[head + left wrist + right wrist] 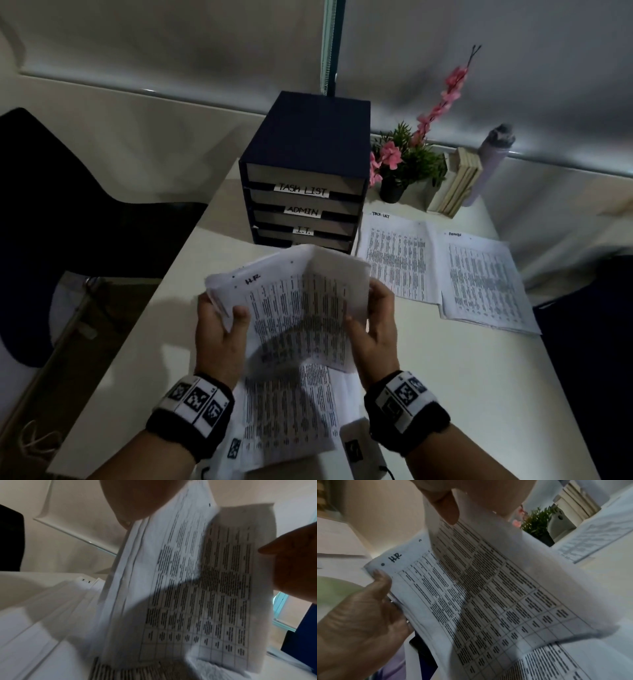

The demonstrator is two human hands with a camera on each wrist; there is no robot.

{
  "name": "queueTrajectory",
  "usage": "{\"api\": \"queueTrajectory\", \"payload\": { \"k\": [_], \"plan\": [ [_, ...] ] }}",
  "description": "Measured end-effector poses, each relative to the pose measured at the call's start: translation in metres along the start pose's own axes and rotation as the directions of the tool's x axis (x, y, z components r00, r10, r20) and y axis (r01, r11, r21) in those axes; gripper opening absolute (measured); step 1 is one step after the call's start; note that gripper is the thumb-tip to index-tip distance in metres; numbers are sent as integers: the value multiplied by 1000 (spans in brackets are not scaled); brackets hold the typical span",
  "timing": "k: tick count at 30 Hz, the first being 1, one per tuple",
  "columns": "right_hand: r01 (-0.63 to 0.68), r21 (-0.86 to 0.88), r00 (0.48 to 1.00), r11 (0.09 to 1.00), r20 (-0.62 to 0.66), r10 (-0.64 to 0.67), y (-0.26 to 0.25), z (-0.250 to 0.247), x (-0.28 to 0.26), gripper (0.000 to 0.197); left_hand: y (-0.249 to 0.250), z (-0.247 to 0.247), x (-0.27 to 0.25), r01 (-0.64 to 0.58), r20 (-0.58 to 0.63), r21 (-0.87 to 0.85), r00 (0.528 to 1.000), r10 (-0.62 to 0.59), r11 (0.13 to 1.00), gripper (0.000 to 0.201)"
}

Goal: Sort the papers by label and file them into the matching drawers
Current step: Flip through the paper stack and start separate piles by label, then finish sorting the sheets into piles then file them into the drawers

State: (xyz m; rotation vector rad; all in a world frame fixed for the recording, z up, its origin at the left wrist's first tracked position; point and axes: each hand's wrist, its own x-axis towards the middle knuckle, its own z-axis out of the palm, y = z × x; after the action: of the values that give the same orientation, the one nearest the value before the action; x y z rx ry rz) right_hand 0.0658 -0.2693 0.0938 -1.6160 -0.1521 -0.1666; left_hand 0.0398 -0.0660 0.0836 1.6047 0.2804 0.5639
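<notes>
Left hand (pixel 219 329) and right hand (pixel 371 320) pinch opposite edges of the bowed, table-printed HR sheets (pixel 301 305), raised above the loose papers (pixel 287 418); the right wrist view alone resolves the "HR" label (pixel 395 557).

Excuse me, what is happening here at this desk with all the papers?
A person is sorting printed sheets by their handwritten labels. Both hands hold a sheaf of papers marked HR: the left hand grips its left edge, the right hand lifts a sheet at the right. Two sorted piles, the TASK LIST pile and the ADMIN pile, lie right of the drawer unit. Its drawers are all shut.
</notes>
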Motion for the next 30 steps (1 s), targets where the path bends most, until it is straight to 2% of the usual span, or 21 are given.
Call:
{"api": "queueTrajectory", "payload": {
  "k": [3,7,10,12,15,18,21,23,24,26,28,30],
  "plan": [
    [-95,13,995,995,25,94,9,3,-1,43,-14,2,-4,37,-18,25,999,-37,999,77],
    [-147,-6,989,989,15,147,17,9,4,37,-21,4,-1,157,-4,-36,988,-157,987,43],
    [-163,-39,986,986,20,164,18,16,3,38,-20,12,-2,229,11,27,973,-229,973,40],
    [-163,-74,986,984,9,164,21,16,6,38,-16,19,1,253,-36,88,967,-251,963,37],
    [-258,-26,966,966,10,258,22,1,18,36,-14,25,10,270,-61,86,962,-265,959,33],
    [-293,-122,955,948,-78,285,40,-31,33,47,-21,38,10,286,74,131,952,-297,949,27],
    [-374,-270,922,887,-207,326,64,-76,40,63,-41,50,5,265,252,300,905,-344,916,46],
    [-460,-357,879,813,-310,362,75,-113,35,56,-59,52,0,182,375,535,824,-425,825,65],
    [-523,-386,842,760,-374,389,82,-134,29,49,-67,51,-3,116,405,671,770,-493,733,74],
    [-634,-422,767,648,-453,455,91,-175,11,46,-80,50,-8,-80,395,876,682,-615,475,94],
    [-713,-468,702,523,-469,536,97,-209,-7,53,-89,49,-12,-283,383,923,634,-672,260,107],
    [-733,-551,666,399,-460,587,101,-236,-22,69,-95,49,-15,-372,381,913,623,-683,170,112]
  ]
}}
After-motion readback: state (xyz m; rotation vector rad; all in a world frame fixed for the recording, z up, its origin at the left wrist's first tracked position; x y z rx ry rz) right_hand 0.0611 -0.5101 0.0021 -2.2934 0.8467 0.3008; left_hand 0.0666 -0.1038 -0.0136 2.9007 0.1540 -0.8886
